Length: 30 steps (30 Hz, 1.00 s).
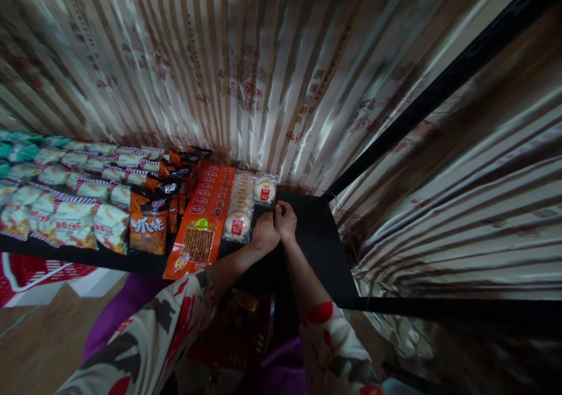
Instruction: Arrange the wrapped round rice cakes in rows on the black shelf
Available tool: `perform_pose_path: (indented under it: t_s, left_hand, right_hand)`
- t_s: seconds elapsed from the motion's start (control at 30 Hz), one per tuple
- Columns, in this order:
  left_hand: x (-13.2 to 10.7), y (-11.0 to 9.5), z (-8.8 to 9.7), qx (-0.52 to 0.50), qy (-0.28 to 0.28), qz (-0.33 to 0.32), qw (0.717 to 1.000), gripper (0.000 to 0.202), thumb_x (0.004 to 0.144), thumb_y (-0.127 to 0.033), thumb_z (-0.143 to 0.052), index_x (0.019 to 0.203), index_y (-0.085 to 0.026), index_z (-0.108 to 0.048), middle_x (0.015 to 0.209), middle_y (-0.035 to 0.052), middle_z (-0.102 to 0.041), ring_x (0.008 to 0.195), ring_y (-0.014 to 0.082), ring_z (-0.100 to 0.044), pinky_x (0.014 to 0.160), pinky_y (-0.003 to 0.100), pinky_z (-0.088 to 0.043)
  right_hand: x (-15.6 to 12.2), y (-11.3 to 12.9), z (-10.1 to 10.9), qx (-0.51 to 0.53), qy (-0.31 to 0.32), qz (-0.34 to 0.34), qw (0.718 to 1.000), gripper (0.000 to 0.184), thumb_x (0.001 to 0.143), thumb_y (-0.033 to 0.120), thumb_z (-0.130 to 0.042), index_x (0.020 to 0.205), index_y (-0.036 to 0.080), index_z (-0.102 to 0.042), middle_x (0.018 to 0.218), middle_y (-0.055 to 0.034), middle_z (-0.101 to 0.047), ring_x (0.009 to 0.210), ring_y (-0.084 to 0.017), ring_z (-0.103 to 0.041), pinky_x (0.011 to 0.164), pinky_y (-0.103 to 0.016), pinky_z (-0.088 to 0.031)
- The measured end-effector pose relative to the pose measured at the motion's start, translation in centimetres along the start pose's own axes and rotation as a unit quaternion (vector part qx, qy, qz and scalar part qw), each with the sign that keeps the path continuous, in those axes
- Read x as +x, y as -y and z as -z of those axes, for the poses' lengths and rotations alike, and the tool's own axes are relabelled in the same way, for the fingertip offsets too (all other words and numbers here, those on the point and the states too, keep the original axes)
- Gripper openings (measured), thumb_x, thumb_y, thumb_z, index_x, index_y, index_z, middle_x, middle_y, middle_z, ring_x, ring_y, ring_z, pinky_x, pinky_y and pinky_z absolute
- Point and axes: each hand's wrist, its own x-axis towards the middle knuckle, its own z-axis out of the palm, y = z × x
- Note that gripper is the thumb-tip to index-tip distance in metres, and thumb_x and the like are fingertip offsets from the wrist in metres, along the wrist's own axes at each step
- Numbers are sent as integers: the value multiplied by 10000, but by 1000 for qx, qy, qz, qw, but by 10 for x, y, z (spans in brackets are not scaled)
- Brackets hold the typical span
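The left hand point(266, 233) and right hand point(286, 222) meet over the black shelf point(325, 243), grasp unclear, just right of the near clear-plastic packet of round white biscuits point(237, 225); light pressure should prevent cracking.

Dim light, pale sheen on the pleated sheeting point(272, 73), shadowy blur at lower right.
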Motion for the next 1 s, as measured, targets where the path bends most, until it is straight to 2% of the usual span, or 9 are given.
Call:
perform_pose_path:
  t_s: [0.17,0.3,0.4,0.53,0.73,1.0]
  left_hand:
    - [-17,2,-3,21,-1,9,1000,382,794,-48,-387,1129,-116,-556,1139,124,-609,1071,206,-553,970,328,-409]
    - [-34,4,-2,36,5,-7,999,374,801,-58,-383,1130,-72,-560,1112,144,-614,1054,212,-553,959,320,-415]
    - [-49,7,0,45,5,-17,999,381,801,-58,-379,1140,-66,-553,1103,146,-611,1050,213,-547,964,326,-409]
    - [-71,13,1,38,-1,-16,999,347,804,-83,-400,1112,-112,-557,1064,116,-614,1019,206,-548,926,328,-432]
    - [-100,27,3,14,-4,-30,999,328,775,-51,-417,1051,-149,-563,1041,84,-610,1012,180,-539,930,306,-425]
    - [-137,44,14,10,46,-37,998,257,757,-43,-404,890,-170,-583,934,55,-600,906,160,-554,844,267,-445]
  right_hand:
    - [-21,6,10,8,25,-8,1000,321,795,326,-405,979,164,-614,955,-79,-674,801,-174,-616,784,-306,-468]
    - [-42,15,20,23,49,-26,998,312,804,301,-398,1006,184,-604,891,-46,-696,709,-148,-626,722,-271,-482]
    - [-59,22,26,17,63,-31,997,303,807,291,-397,991,186,-613,844,-37,-705,729,-148,-635,743,-267,-481]
    - [-82,28,33,14,85,-28,996,305,816,310,-387,964,189,-625,842,-37,-709,745,-152,-642,748,-273,-484]
    - [-118,36,40,21,79,-21,996,311,820,327,-389,958,184,-628,845,-42,-708,773,-155,-641,758,-272,-484]
    - [-170,36,46,23,88,-16,996,313,847,333,-383,984,194,-627,860,-38,-709,797,-155,-644,775,-273,-481]
